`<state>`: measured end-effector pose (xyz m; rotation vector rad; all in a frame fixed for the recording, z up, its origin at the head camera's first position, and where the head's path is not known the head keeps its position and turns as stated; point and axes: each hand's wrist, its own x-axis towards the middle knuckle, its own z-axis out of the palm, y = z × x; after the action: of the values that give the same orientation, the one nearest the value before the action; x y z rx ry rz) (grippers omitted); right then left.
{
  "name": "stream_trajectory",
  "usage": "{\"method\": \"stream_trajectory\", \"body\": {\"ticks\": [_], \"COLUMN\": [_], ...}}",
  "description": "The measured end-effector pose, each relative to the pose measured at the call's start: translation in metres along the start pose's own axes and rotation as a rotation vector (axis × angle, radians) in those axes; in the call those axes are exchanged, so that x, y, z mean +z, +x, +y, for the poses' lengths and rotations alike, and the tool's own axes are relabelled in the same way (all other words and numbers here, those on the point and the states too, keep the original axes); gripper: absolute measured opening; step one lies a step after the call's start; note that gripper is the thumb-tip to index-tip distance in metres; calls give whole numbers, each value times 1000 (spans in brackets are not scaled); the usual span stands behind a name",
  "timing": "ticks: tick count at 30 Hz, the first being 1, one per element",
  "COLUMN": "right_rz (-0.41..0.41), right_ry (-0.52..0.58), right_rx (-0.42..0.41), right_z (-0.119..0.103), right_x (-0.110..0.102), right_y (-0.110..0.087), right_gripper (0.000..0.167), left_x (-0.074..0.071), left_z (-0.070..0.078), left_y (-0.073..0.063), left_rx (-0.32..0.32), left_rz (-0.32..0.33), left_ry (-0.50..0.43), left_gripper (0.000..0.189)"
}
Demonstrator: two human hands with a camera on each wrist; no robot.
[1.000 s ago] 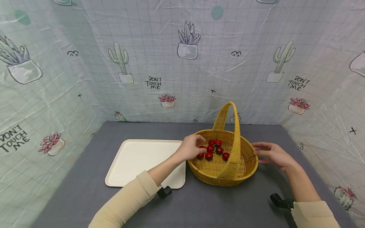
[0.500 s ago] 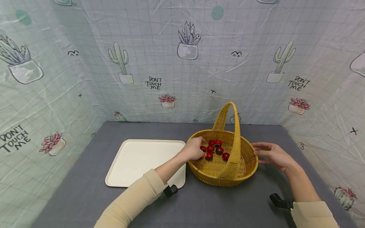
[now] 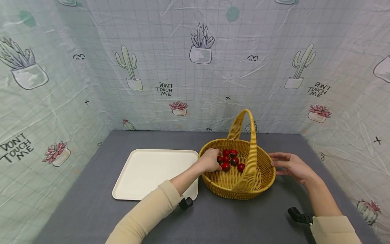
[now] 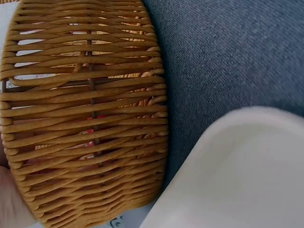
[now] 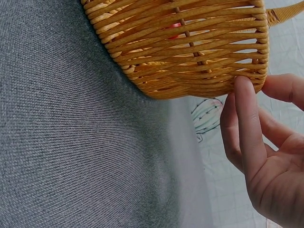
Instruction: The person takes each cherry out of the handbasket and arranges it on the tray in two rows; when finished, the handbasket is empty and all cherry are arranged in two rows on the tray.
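Observation:
A yellow wicker basket (image 3: 231,194) with a tall arched handle stands on the grey table. Several dark red cherries (image 3: 234,161) lie inside it, mostly in its left half. My left hand (image 3: 209,160) reaches over the left rim, its bent fingers and thumb right at the leftmost cherries. The hand hides part of them, so I cannot tell whether it grips one. In the left wrist view, the woven wall (image 4: 90,109) screens the fingers. On the basket's right side, my right hand (image 5: 273,156) pinches the rim lightly between thumb and fingertips.
A cream rectangular tray (image 3: 152,174) lies left of the basket, its right edge close to it and partly under the left forearm. Black wrist mounts (image 3: 300,216) project from both sleeves. Cactus-printed cloth (image 3: 225,78) hangs behind and at both sides of the table.
My left hand has moved right and slightly deeper into the basket, its fingers closing in. The leftmost cherries have shifted a little right. My right hand has stayed at the rim.

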<state>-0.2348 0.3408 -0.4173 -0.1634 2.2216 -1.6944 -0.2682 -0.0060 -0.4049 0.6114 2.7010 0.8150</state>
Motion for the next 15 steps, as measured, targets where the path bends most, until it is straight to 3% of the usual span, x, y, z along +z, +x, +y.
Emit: {"method": "stream_trajectory", "body": {"ticks": [5, 15], "right_rz": [-1, 2], "right_ry": [-2, -3], "right_rx": [-4, -3], "right_z": [1, 0], "right_x": [1, 1], "right_y": [0, -1], "right_gripper": [64, 64], "left_x": [6, 13], "left_z": [1, 1], "left_y": [4, 7], "left_rx": [31, 29], "left_rz": [4, 29], "left_ry": [-5, 10], "left_gripper": [50, 51]}}
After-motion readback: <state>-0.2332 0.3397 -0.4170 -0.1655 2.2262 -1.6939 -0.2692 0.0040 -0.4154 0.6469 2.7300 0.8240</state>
